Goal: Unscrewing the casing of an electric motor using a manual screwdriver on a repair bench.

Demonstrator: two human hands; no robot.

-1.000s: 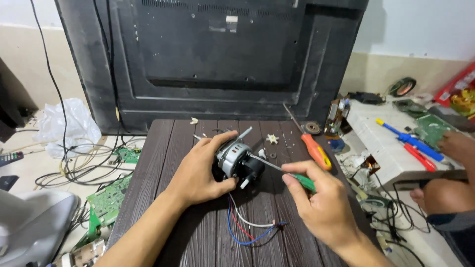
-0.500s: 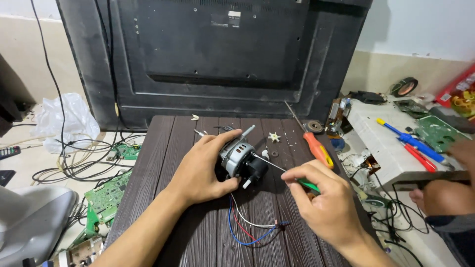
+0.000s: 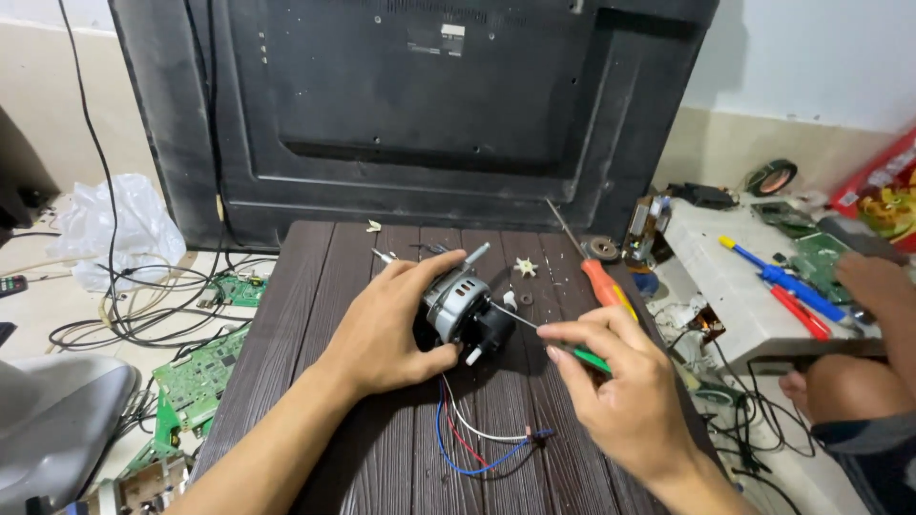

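A small electric motor [image 3: 460,307] with a silver housing, a black end and a projecting shaft lies on a dark brown slatted table [image 3: 315,286]. My left hand [image 3: 386,329] is wrapped around it from the left. My right hand [image 3: 620,386] grips a green-handled screwdriver [image 3: 563,343], and its thin metal tip touches the motor's black end. Blue, red and white wires [image 3: 477,443] trail from the motor toward the table's near edge.
An orange-handled screwdriver [image 3: 601,281], a small white fan piece [image 3: 526,267] and a round part [image 3: 603,249] lie on the table. A large black TV back panel [image 3: 410,114] stands behind. Circuit boards [image 3: 191,377] and cables litter the floor at left. Another person [image 3: 873,362] sits at right beside blue and red tools [image 3: 782,286].
My right hand has shifted the screwdriver slightly, with its tip staying at the motor. My left hand keeps its hold on the motor.
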